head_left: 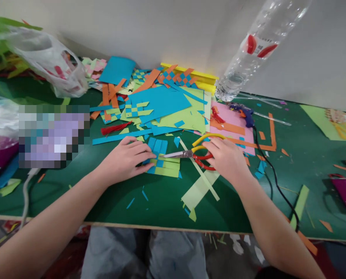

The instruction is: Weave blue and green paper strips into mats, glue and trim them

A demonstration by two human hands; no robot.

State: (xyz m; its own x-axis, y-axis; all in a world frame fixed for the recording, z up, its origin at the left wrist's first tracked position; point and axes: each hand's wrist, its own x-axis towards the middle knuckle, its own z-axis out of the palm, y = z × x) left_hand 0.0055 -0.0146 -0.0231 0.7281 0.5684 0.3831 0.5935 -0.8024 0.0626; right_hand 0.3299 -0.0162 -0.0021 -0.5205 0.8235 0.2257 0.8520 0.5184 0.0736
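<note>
My left hand lies on a small woven mat of blue and light-green paper strips, fingers curled over its left edge and pressing it to the green table. My right hand rests on the red and yellow handles of a pair of scissors. The shut blades point left over the mat. Loose light-green strips lie just in front of the scissors.
A heap of blue, green and orange paper sheets and woven pieces covers the table's back. A clear plastic bottle leans on the wall. A glue gun with black cord lies right. Plastic bags sit at left.
</note>
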